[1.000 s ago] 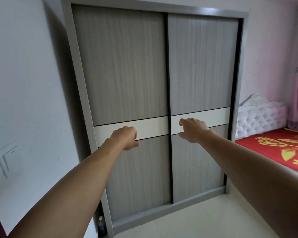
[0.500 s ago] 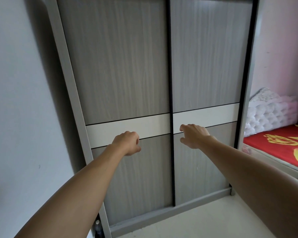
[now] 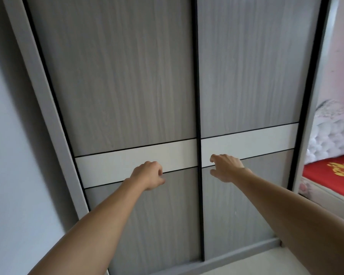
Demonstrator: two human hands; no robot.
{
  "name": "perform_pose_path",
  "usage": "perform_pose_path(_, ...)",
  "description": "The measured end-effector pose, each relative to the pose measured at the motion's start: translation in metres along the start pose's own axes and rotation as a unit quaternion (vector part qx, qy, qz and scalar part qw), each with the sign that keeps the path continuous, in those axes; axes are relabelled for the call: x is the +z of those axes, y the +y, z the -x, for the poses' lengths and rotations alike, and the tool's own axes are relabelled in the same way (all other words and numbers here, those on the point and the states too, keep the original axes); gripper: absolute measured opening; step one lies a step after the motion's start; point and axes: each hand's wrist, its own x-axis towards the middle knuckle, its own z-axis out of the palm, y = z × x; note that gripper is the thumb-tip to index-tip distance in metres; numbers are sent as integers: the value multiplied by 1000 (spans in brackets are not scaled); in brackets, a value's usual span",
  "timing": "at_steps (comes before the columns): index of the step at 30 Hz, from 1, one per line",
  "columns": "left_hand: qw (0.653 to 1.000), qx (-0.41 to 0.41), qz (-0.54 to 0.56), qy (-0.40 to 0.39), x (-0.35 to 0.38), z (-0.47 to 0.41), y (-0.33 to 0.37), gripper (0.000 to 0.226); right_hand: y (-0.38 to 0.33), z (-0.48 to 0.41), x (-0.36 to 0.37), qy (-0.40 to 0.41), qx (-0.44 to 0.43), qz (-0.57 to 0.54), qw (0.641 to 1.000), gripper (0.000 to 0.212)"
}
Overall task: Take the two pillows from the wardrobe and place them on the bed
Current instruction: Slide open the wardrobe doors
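Note:
A grey wood-grain wardrobe (image 3: 127, 76) with two sliding doors and a white band across the middle fills the view; both doors are closed, so the pillows are hidden. My left hand (image 3: 149, 174) is curled into a loose fist in front of the left door, at the lower edge of the white band. My right hand (image 3: 225, 168) reaches toward the right door beside the black centre seam, fingers bent and apart, holding nothing. The bed (image 3: 334, 173) with a red cover shows at the far right.
A white wall (image 3: 12, 155) runs along the left of the wardrobe frame. A white tufted headboard (image 3: 332, 137) stands at the bed's head against a pink wall. Pale floor (image 3: 256, 262) shows below the wardrobe's base rail.
The view has moved closer to the wardrobe and both hands have drawn nearer to the doors. The doors remain closed.

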Motion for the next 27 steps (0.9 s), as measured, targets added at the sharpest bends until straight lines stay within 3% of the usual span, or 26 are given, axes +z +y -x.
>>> perform_pose_path(14, 997, 53, 48, 6, 38, -244, -6, 28, 59, -188, 92, -17, 63, -44, 997, 42)
perform_pose_path(27, 984, 92, 116, 97, 80, -421, 44, 30, 101, -318, 172, -55, 74, -79, 993, 41)
